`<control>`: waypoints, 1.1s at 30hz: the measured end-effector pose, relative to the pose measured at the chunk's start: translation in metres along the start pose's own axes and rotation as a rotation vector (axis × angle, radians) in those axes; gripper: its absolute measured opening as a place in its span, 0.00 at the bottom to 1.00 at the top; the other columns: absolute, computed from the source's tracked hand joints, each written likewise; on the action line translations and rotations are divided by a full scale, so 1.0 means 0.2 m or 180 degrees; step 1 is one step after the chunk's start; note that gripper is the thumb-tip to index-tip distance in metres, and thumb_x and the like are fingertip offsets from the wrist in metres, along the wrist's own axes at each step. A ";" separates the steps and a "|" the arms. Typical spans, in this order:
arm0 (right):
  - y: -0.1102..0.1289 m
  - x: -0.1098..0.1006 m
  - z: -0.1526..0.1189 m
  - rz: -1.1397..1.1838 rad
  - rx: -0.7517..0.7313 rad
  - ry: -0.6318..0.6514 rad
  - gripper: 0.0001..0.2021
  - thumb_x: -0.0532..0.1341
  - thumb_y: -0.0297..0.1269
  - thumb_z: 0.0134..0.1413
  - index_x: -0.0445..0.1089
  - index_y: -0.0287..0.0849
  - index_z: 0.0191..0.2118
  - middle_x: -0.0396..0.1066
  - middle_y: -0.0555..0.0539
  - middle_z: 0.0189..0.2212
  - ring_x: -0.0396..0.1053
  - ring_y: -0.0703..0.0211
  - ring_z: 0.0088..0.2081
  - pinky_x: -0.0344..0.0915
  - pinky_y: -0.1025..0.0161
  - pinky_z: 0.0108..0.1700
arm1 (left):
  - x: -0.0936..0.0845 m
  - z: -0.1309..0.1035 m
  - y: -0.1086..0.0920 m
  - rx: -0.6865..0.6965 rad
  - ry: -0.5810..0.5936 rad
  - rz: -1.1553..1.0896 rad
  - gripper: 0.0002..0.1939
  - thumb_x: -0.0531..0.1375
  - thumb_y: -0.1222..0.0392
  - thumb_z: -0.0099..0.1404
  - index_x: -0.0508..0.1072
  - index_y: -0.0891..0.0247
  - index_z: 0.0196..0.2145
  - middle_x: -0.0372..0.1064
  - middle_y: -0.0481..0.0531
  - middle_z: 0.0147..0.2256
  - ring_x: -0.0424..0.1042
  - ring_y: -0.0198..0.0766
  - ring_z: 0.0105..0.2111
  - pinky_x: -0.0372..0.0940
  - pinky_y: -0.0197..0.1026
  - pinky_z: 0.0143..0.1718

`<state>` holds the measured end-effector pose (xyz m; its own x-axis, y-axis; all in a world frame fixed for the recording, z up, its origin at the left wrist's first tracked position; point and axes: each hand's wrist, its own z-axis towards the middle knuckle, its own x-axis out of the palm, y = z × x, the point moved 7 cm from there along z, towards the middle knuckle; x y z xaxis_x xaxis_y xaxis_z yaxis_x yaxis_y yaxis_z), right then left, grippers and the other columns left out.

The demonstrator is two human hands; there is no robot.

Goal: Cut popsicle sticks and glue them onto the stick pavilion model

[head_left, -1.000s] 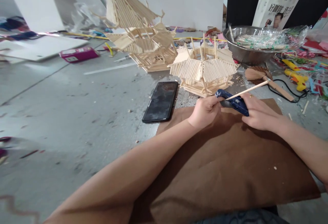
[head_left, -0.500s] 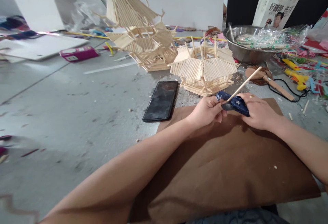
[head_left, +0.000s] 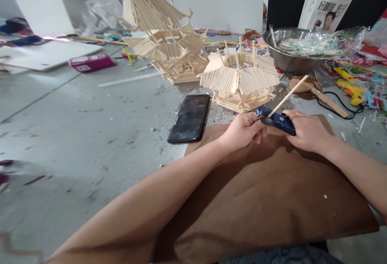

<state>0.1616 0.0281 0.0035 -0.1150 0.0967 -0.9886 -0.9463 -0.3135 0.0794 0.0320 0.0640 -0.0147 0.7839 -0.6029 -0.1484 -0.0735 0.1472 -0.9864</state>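
My left hand [head_left: 244,129] is closed in a pinch on the lower end of a thin wooden stick [head_left: 288,96], probably a chopstick. The stick slants up and right, and its bottom end is hidden at my fingers. My right hand [head_left: 308,131] wraps round a dark blue hand cutter [head_left: 282,122] with a dark grey blade, whose head meets the stick beside my left fingertips. Both hands are above a brown sheet [head_left: 272,191] over my lap. Just beyond them stands a low, many-sided stick model [head_left: 240,80] with a sloping roof and upright posts.
A taller stick tower [head_left: 169,46] stands behind on the grey floor. A black phone [head_left: 190,118] lies left of my hands. At the right are a steel bowl [head_left: 298,64] of wrapped sticks, a wooden brush-like object [head_left: 320,96] and a yellow glue gun [head_left: 352,90].
My right hand and the cutter have shifted very slightly. The stick stays between both hands at nearly the same slant. The view has moved a little; all else stays in place.
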 end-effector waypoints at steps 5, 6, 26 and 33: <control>0.00 -0.01 0.00 -0.0033 0.0009 -0.0017 0.20 0.52 0.35 0.45 0.61 0.37 0.47 0.70 0.40 0.41 0.68 0.51 0.39 0.62 0.58 0.38 | 0.00 0.00 0.00 0.0025 0.0003 0.0002 0.18 0.56 0.49 0.58 0.63 0.67 0.21 0.64 0.45 0.17 0.62 0.25 0.12 0.54 0.28 0.14; 0.00 -0.01 0.00 -0.0034 0.0005 -0.0025 0.20 0.52 0.35 0.45 0.61 0.37 0.47 0.70 0.40 0.41 0.68 0.51 0.39 0.62 0.58 0.37 | 0.00 0.00 0.00 0.0033 0.0004 0.0010 0.18 0.56 0.49 0.58 0.63 0.67 0.21 0.64 0.45 0.17 0.62 0.25 0.12 0.54 0.28 0.13; 0.01 0.00 0.00 -0.0032 -0.0061 -0.0069 0.24 0.52 0.35 0.44 0.61 0.34 0.50 0.70 0.39 0.43 0.69 0.49 0.41 0.64 0.57 0.39 | 0.00 0.01 0.00 0.0024 0.0147 -0.0078 0.21 0.57 0.44 0.56 0.63 0.67 0.22 0.64 0.45 0.18 0.62 0.25 0.13 0.55 0.29 0.14; 0.00 0.00 0.00 -0.0004 -0.0037 -0.0050 0.23 0.52 0.36 0.45 0.61 0.35 0.49 0.69 0.39 0.43 0.68 0.50 0.42 0.63 0.57 0.40 | 0.00 0.00 -0.02 0.0188 0.0089 -0.0103 0.19 0.57 0.47 0.57 0.64 0.67 0.21 0.63 0.45 0.18 0.62 0.25 0.13 0.55 0.30 0.14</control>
<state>0.1617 0.0273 0.0043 -0.1186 0.1119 -0.9866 -0.9429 -0.3242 0.0765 0.0327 0.0639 -0.0112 0.7678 -0.6295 -0.1193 -0.0113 0.1728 -0.9849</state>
